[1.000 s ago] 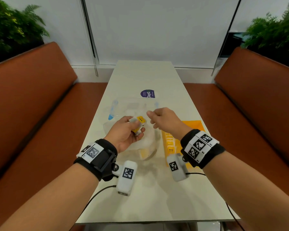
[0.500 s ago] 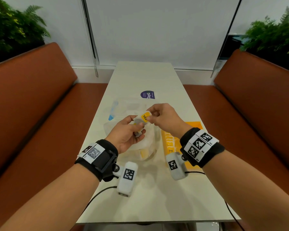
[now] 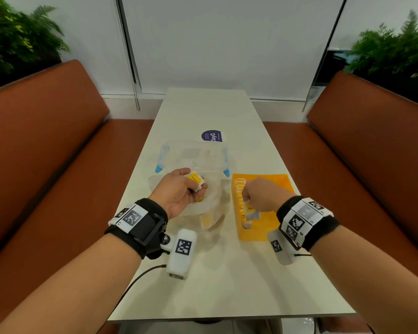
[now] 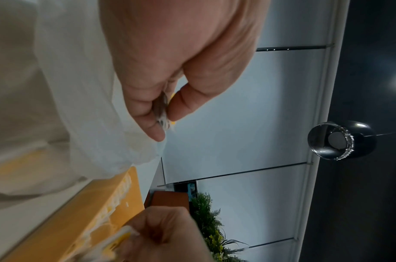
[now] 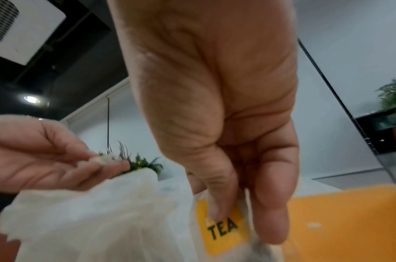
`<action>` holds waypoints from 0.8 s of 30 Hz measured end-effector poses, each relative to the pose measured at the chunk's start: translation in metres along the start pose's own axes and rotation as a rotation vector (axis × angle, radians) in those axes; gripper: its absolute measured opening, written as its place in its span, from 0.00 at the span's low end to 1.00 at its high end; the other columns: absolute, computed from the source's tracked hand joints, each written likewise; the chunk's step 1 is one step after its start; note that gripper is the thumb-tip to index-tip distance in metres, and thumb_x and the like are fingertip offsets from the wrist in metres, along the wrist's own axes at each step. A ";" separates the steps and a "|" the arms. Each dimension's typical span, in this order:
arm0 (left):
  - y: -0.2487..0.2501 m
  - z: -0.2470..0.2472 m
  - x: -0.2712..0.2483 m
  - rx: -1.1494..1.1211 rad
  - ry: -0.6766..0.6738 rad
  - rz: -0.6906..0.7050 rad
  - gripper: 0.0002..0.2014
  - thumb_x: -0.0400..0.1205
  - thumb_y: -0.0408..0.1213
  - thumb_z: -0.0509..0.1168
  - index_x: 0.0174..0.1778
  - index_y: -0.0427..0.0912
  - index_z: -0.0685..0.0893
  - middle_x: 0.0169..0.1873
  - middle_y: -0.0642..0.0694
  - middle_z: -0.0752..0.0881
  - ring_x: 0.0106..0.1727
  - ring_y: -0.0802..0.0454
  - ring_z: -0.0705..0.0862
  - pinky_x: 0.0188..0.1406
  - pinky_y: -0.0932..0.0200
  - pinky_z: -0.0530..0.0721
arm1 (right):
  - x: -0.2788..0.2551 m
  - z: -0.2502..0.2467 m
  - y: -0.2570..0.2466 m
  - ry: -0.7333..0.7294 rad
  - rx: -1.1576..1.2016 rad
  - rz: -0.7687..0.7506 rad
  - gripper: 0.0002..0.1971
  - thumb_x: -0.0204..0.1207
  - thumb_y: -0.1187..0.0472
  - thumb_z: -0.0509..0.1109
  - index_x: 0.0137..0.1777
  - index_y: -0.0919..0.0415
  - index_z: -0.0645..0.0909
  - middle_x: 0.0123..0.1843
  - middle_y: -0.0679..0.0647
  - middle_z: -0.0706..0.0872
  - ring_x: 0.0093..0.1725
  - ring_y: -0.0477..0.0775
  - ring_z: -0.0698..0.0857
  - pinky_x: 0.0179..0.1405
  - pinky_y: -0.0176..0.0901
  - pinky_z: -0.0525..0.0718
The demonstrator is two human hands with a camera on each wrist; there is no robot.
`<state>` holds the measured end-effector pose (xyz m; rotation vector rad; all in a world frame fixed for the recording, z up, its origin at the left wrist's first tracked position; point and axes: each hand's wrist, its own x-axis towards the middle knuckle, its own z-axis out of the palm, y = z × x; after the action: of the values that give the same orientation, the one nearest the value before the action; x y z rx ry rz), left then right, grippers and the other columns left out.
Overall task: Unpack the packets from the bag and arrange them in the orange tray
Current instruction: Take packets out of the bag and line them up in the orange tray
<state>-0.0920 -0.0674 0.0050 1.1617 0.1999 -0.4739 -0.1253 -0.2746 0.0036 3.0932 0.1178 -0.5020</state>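
While the left hand grips a few yellow tea packets above the translucent plastic bag, the right hand pinches one tea packet over the orange tray on the tabletop.

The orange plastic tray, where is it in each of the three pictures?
Head view: the orange plastic tray lies on the table, right of centre, under the right hand.
Left wrist view: it fills the bottom left corner, seen side-on.
Right wrist view: it sits at the bottom right.
Shared landmark: the crinkly white plastic bag beside the tray, seen in all three.
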 end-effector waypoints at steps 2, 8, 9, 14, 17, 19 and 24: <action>-0.001 0.001 -0.001 -0.020 -0.005 -0.006 0.26 0.78 0.10 0.54 0.68 0.36 0.69 0.64 0.27 0.75 0.51 0.35 0.84 0.43 0.52 0.85 | 0.003 0.013 0.002 -0.058 0.006 0.018 0.14 0.78 0.71 0.64 0.59 0.61 0.84 0.53 0.57 0.86 0.46 0.55 0.81 0.35 0.38 0.76; -0.001 0.002 0.001 -0.034 0.004 -0.016 0.24 0.78 0.10 0.54 0.68 0.35 0.71 0.66 0.27 0.73 0.52 0.36 0.84 0.42 0.53 0.86 | 0.012 0.037 0.002 -0.097 0.123 0.062 0.12 0.78 0.69 0.65 0.59 0.64 0.83 0.50 0.60 0.87 0.41 0.56 0.82 0.29 0.34 0.77; -0.001 0.002 0.001 -0.037 0.004 -0.014 0.24 0.78 0.10 0.54 0.67 0.35 0.71 0.66 0.27 0.74 0.52 0.36 0.84 0.42 0.53 0.86 | 0.013 0.041 0.001 -0.091 0.146 0.076 0.10 0.77 0.70 0.65 0.55 0.65 0.84 0.46 0.59 0.85 0.40 0.56 0.81 0.29 0.37 0.78; -0.002 0.002 0.002 -0.027 0.000 0.005 0.22 0.78 0.10 0.55 0.65 0.31 0.74 0.60 0.30 0.75 0.51 0.37 0.83 0.48 0.52 0.87 | 0.019 0.055 0.004 -0.053 0.148 0.144 0.15 0.72 0.69 0.69 0.27 0.57 0.70 0.35 0.55 0.78 0.37 0.55 0.77 0.21 0.34 0.69; -0.002 0.002 0.001 -0.016 -0.005 0.010 0.20 0.78 0.11 0.55 0.63 0.30 0.75 0.58 0.32 0.76 0.52 0.38 0.83 0.45 0.54 0.87 | 0.023 0.063 0.001 -0.042 0.121 0.163 0.17 0.74 0.66 0.68 0.27 0.57 0.66 0.31 0.52 0.74 0.37 0.56 0.76 0.21 0.35 0.67; -0.002 0.003 -0.001 -0.016 -0.009 0.013 0.17 0.78 0.11 0.55 0.57 0.30 0.77 0.55 0.33 0.76 0.54 0.37 0.82 0.45 0.55 0.87 | 0.026 0.067 -0.002 -0.051 0.115 0.189 0.17 0.74 0.67 0.66 0.27 0.57 0.65 0.32 0.53 0.74 0.34 0.55 0.74 0.21 0.34 0.67; -0.001 0.003 -0.002 -0.013 -0.003 0.015 0.16 0.78 0.11 0.55 0.56 0.31 0.76 0.52 0.34 0.77 0.55 0.36 0.81 0.48 0.54 0.87 | 0.028 0.072 -0.004 -0.030 0.107 0.239 0.18 0.78 0.65 0.64 0.27 0.57 0.64 0.29 0.50 0.70 0.28 0.49 0.71 0.20 0.34 0.64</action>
<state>-0.0949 -0.0698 0.0058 1.1490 0.1919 -0.4606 -0.1216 -0.2698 -0.0738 3.1393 -0.2843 -0.5613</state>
